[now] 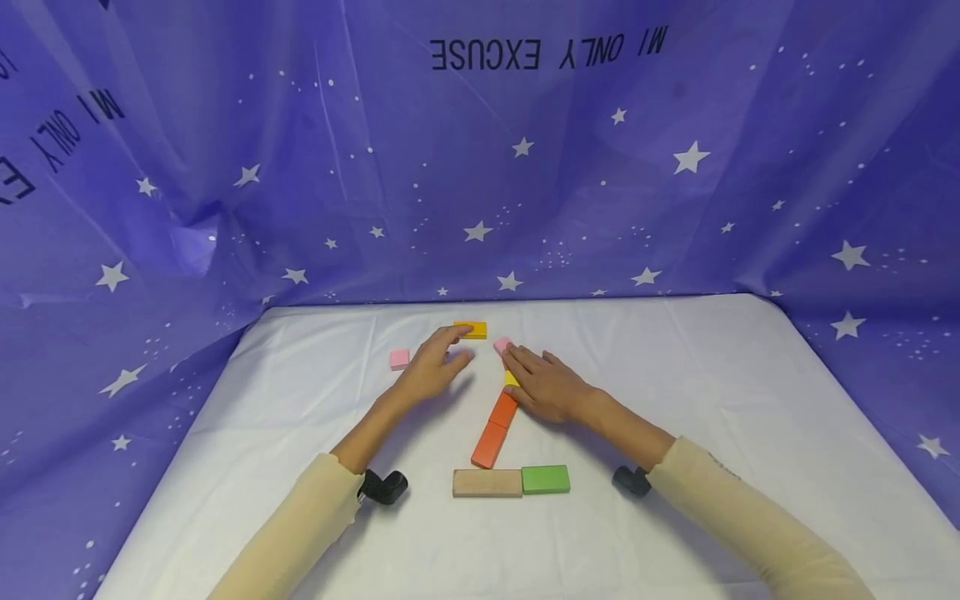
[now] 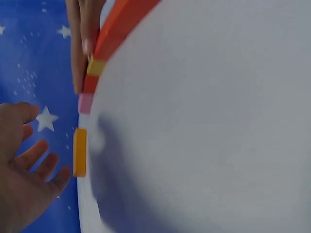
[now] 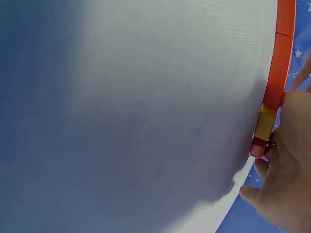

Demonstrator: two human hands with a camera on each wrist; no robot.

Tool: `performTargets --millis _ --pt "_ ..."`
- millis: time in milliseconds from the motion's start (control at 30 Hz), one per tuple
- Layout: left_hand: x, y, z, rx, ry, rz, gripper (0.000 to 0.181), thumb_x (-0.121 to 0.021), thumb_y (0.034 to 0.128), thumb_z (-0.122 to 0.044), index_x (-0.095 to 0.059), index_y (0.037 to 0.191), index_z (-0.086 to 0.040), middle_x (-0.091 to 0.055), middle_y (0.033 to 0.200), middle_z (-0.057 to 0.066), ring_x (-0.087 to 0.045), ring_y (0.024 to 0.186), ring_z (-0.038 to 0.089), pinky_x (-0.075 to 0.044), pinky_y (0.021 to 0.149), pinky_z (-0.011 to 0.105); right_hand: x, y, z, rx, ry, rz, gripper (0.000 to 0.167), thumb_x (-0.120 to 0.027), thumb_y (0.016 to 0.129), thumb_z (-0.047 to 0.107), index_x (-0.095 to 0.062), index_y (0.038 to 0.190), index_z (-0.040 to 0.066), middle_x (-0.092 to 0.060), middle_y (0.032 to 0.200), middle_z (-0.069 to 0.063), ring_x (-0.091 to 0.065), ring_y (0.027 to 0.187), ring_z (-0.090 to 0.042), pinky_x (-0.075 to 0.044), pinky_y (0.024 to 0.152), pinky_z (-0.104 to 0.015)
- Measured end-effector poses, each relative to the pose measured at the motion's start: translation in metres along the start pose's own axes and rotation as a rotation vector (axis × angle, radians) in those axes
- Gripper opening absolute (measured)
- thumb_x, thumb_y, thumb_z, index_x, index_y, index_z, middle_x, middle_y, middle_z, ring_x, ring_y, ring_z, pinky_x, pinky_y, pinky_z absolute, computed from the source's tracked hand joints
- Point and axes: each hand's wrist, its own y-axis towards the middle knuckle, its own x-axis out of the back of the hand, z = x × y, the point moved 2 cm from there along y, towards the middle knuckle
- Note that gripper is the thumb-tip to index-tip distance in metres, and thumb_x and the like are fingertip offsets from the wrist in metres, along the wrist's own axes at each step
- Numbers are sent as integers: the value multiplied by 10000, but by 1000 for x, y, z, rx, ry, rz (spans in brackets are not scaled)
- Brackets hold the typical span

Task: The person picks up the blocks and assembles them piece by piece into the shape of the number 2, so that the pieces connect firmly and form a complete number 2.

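Note:
My left hand [image 1: 431, 367], fingers spread and relaxed, hovers beside a yellow-orange block [image 1: 476, 331] at the back of the table. In the left wrist view a gap shows between those fingers and the block [image 2: 80, 152]. My right hand [image 1: 551, 387] lies along a slanting row of blocks, its extended fingers against the far part. That row runs from a pink block [image 1: 502, 344] through a red block [image 2: 90, 83] and a yellow block [image 1: 512, 379] to two orange-red blocks [image 1: 504, 408]. In the head view the right fingers hide the red block.
A pink cube [image 1: 400, 359] sits left of my left hand. Nearer the front, a plain wooden block [image 1: 487, 483] and a green block [image 1: 546, 479] lie end to end. Purple star-patterned cloth [image 1: 480, 192] hangs behind the white-covered table [image 1: 300, 417].

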Motion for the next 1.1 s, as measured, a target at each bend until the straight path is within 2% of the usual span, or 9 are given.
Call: performTargets --millis 133,200,267,500,633,800,1100 --pt "0 16 12 47 44 -13 492 -623 984 -159 -495 1429 9 -475 1450 203 -413 1362 350 -307 1145 476 -3 1 -3 8 -9 -21 690 -339 1071 460 -148 1597 57 -149 1648 -116 -178 1496 -279 -187 1177 -562" --pt "-1 22 18 73 48 -17 502 -627 979 -159 -489 1426 23 -461 1457 220 -393 1374 363 -286 1157 478 -3 1 -3 10 -13 -22 689 -343 1071 456 -151 1596 53 -154 1647 -119 -183 1495 -282 -191 1176 -564" --pt "-1 27 24 103 42 -17 505 -633 978 -158 -486 1427 20 -447 1461 236 -390 1374 372 -284 1158 474 -1 0 -2 10 -11 -21 690 -351 1070 452 -156 1594 47 -159 1645 -125 -186 1494 -286 -191 1175 -567" --pt "-7 38 43 141 -11 -17 542 -656 965 -143 -463 1443 27 -476 1422 255 -457 1318 367 -329 1136 445 5 -1 3 5 -5 -9 687 -370 1071 437 -171 1589 33 -172 1639 -140 -192 1491 -305 -192 1173 -572" --pt "-10 43 48 153 -8 5 566 -658 965 -155 -447 1458 26 -521 1388 234 -481 1284 356 -347 1123 436 5 -1 3 2 -12 -4 690 -360 1070 446 -166 1591 37 -164 1643 -133 -173 1497 -298 -182 1176 -572" --pt "-11 48 50 168 67 18 548 -666 962 -184 -484 1446 0 -545 1406 181 -455 1286 373 -303 1132 485 6 -2 4 7 -8 -11 687 -375 1069 436 -181 1587 28 -180 1638 -139 -175 1496 -304 -182 1176 -574" --pt "-14 53 55 167 159 40 449 -636 975 -183 -568 1397 -47 -498 1458 157 -442 1256 374 -318 1063 529 5 -2 3 7 -18 -11 687 -375 1068 439 -186 1586 28 -186 1637 -137 -190 1492 -304 -201 1173 -566"
